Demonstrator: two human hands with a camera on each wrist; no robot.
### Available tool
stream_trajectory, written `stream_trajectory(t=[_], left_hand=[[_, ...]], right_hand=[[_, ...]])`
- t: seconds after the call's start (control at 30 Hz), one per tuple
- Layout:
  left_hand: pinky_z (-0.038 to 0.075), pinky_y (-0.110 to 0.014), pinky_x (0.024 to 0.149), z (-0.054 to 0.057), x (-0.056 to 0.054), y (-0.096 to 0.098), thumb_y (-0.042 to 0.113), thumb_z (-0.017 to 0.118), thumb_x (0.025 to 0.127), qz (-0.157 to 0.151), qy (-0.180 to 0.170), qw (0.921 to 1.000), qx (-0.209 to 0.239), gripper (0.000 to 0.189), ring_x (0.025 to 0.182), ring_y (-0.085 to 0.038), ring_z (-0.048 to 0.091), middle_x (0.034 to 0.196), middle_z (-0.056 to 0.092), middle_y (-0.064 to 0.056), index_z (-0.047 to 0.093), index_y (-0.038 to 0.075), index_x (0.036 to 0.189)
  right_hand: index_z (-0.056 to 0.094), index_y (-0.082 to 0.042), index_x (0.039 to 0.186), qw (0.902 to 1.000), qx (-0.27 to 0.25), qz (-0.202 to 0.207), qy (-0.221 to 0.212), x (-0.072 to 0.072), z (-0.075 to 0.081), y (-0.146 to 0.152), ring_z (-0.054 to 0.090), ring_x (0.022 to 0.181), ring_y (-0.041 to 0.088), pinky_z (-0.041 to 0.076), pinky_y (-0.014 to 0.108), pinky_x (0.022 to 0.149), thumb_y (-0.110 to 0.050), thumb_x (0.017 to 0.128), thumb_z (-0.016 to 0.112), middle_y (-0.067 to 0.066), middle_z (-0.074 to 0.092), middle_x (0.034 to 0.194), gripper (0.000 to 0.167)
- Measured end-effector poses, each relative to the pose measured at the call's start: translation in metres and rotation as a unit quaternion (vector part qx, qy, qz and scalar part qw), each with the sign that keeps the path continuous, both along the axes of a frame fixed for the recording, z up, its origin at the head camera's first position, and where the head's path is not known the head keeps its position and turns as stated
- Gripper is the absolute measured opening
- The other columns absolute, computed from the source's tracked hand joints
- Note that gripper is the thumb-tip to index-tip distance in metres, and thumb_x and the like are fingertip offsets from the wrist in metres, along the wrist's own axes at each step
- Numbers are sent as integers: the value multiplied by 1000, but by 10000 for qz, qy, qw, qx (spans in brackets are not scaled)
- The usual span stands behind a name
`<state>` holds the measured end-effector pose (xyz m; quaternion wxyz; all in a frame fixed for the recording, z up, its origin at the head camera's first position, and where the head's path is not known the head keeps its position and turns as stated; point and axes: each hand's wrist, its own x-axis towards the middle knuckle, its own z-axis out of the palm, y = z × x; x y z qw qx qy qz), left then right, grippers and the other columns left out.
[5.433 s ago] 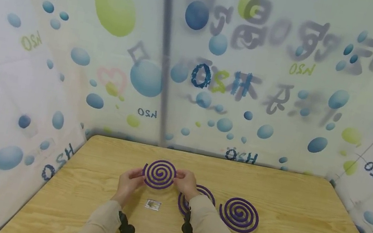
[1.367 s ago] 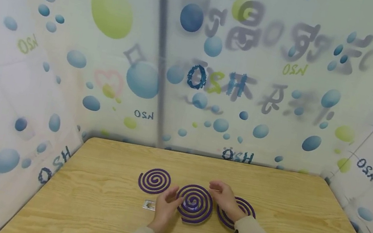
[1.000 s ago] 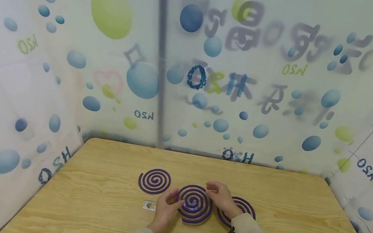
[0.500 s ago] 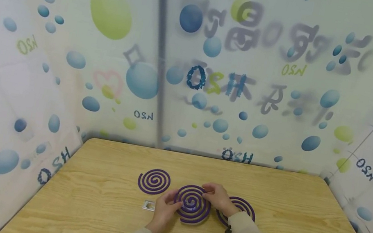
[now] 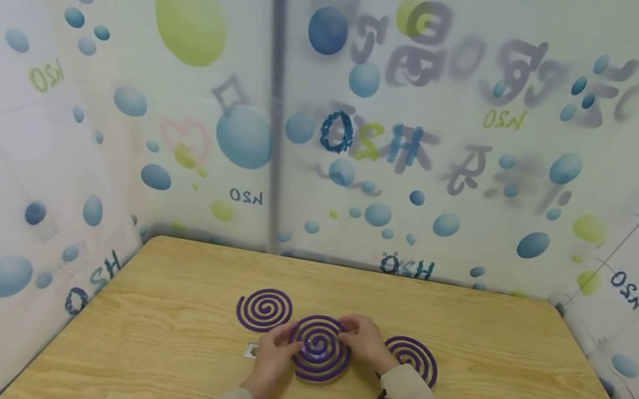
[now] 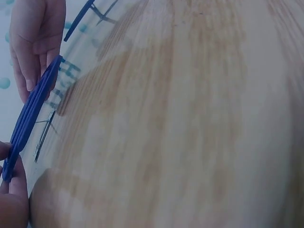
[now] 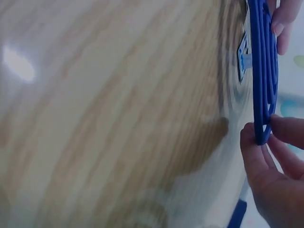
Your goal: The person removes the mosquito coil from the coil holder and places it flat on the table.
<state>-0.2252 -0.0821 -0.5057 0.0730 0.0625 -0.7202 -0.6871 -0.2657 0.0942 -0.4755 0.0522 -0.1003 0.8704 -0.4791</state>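
Note:
A dark purple mosquito coil (image 5: 315,368) is held between both hands at the middle of the table. My left hand (image 5: 270,362) pinches its left edge, thumb on top. The right hand (image 5: 365,343) pinches the far right edge between thumb and fingers. Both wrist views show this coil edge-on and raised off the tabletop; it looks blue there, with the right hand's fingers (image 7: 254,156) at its rim. Just left of the left hand lies a small silver metal plate (image 5: 251,350), partly covered by that hand. A similar small metal piece (image 7: 243,57) shows under the coil in the right wrist view.
A second purple coil (image 5: 261,328) lies flat on the wooden table (image 5: 517,391) at the back left. The third coil (image 5: 426,361) lies to the right, partly behind the right forearm. Patterned curtain walls (image 5: 457,181) enclose the table's back and sides.
Earlier, both hands set one coil down at the back left. Since then they moved to the middle coil; the right hand closed on its edge, and the coil has shifted left.

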Motion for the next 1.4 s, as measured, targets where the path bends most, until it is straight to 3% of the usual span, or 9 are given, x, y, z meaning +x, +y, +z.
stream_trajectory(t=[0.27, 0.63, 1.4], left_hand=[[47, -34, 86, 1, 1, -2, -11, 60, 72, -8, 0, 10000, 93, 46, 101, -38, 52, 111, 52, -30, 47, -13, 115], [47, -32, 84, 2, 2, -2, -9, 61, 72, 161, -23, 9994, 299, 44, 101, -37, 53, 111, 52, -29, 49, -12, 115], [48, -28, 82, -5, 1, -5, -8, 62, 72, 153, -22, 9995, 276, 44, 99, -34, 54, 110, 53, -28, 50, -11, 114]], right_hand=[[55, 6, 106, 10000, 18, 9, -74, 6, -3, -5, 56, 89, 29, 49, 36, 75, 1, 81, 57, 17, 59, 98, 26], [52, 7, 109, 9996, -185, -19, -224, 12, -2, -8, 58, 75, 21, 50, 30, 63, 4, 81, 56, 13, 62, 86, 28], [54, 4, 109, 9995, -324, 4, 63, 11, -2, -7, 58, 76, 20, 51, 28, 60, 2, 82, 57, 12, 60, 88, 27]])
